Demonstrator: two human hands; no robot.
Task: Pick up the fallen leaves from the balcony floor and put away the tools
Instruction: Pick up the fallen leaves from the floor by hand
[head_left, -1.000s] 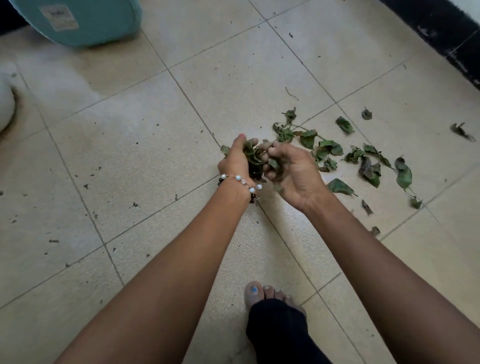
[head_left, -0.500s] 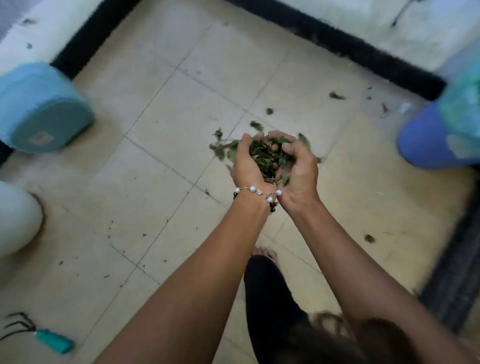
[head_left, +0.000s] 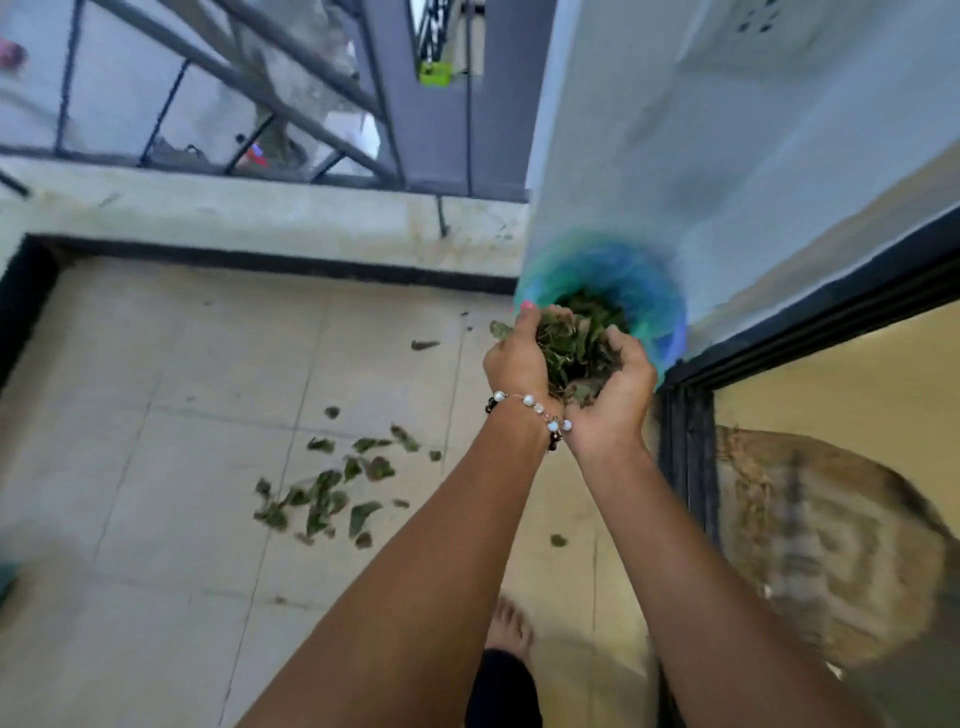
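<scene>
A heap of green leaves (head_left: 574, 353) sits cupped between the left hand (head_left: 517, 358) and right hand (head_left: 615, 395). More loose leaves (head_left: 324, 496) lie scattered on the floor tiles, below-left of the hands.

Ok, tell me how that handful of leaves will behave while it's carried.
The leaves look thin and loose, so probably light and floppy. Cupped between left hand and right hand, bits likely spill easily.

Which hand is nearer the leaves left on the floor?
Left. The left hand is nearest the floor leaves; the right hand is on its far side, by the bin.
</scene>
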